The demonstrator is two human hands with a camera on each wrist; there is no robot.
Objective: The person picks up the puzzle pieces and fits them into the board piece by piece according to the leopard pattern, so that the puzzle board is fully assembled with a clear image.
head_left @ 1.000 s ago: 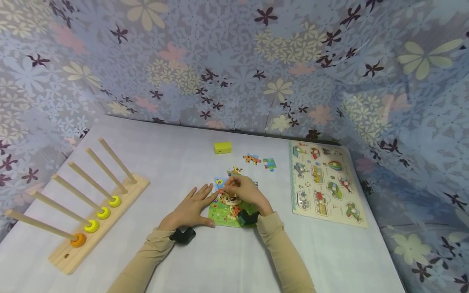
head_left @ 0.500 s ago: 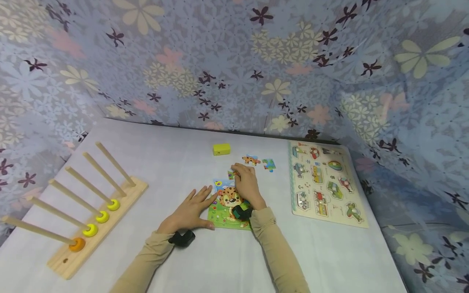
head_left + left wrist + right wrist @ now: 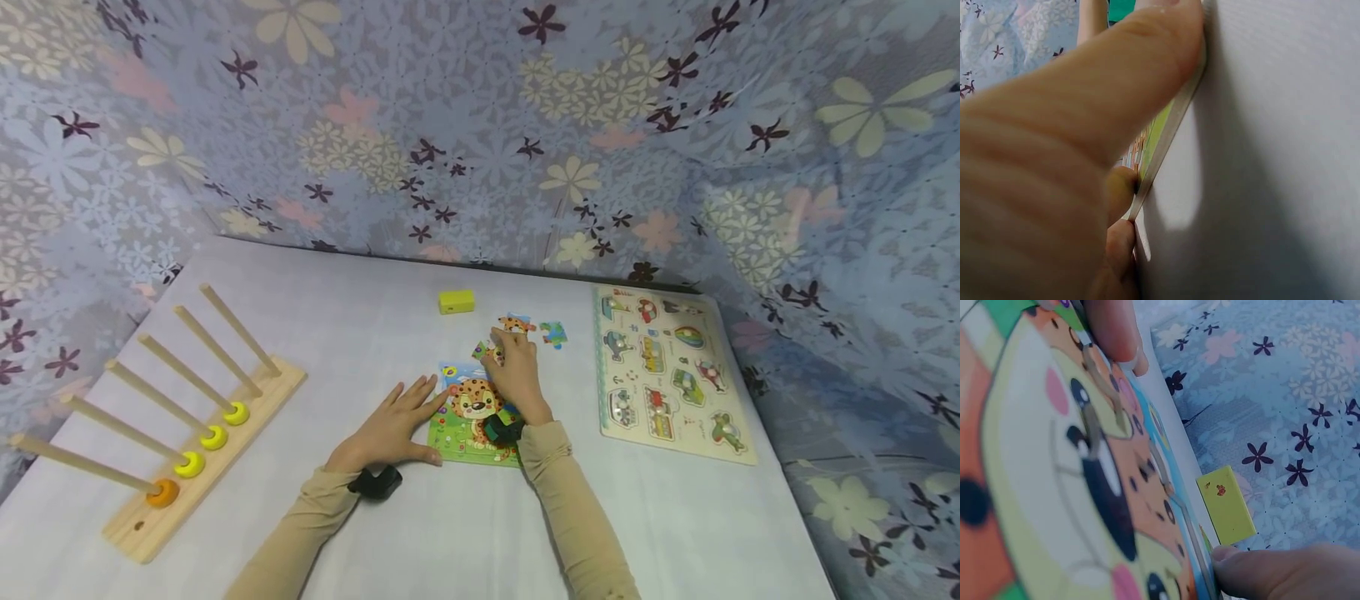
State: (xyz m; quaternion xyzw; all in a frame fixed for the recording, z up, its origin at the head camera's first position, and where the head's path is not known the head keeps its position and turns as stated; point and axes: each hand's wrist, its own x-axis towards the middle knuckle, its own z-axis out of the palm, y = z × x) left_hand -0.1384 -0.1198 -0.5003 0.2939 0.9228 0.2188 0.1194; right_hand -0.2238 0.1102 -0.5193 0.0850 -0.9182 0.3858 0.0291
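In the head view my left hand (image 3: 393, 425) lies flat with spread fingers, its fingertips and thumb along the left edge of a leopard jigsaw puzzle (image 3: 457, 433). The left wrist view has its thumb (image 3: 1085, 87) large against the board's edge (image 3: 1163, 147). My right hand (image 3: 517, 375) is over the puzzle's upper right part, thumb and fingers pinching a loose puzzle piece (image 3: 483, 350) just beyond the top edge. Seen from the right wrist, the printed leopard face (image 3: 1097, 487) fills the left side, with the thumb (image 3: 1272, 572) at lower right. The hand hides the puzzle's right side.
Two more loose pieces, one spotted (image 3: 516, 322) and one blue-green (image 3: 554, 334), lie beyond the right hand. A yellow block (image 3: 456, 302) is behind them to the left. A wooden peg rack (image 3: 255, 400) with rings stands left; a picture pegboard (image 3: 637, 375) lies right.
My right hand has moved from above the puzzle to the loose piece beyond its top edge. That piece has shifted slightly right and turned. The left hand keeps its place.
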